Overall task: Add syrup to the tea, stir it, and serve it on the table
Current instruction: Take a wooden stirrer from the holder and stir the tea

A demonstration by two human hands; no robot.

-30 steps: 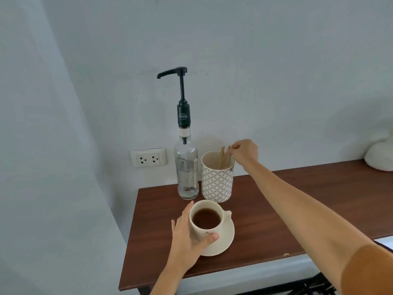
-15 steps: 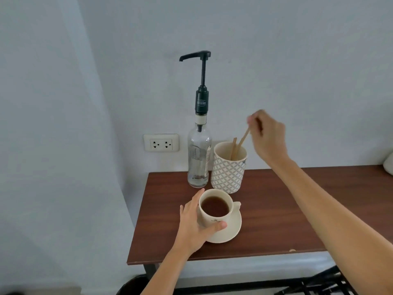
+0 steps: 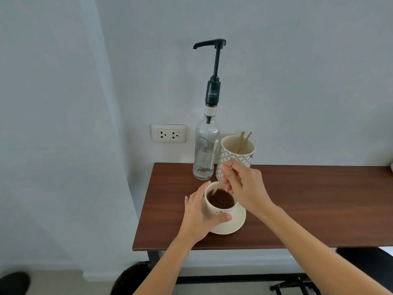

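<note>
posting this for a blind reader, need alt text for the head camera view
A right hand dips a wooden stir stick into a cup of tea on a saucer, steadied by the left hand. Behind stand a pump bottle and patterned stick holder.

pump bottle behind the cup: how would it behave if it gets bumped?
Probably tippy: the pump bottle is tall and narrow, with a long pump head far above its small base. It looks nearly empty, so likely light low down. Clear glass, apparently, so possibly fragile, and it would likely roll if it fell.
</note>
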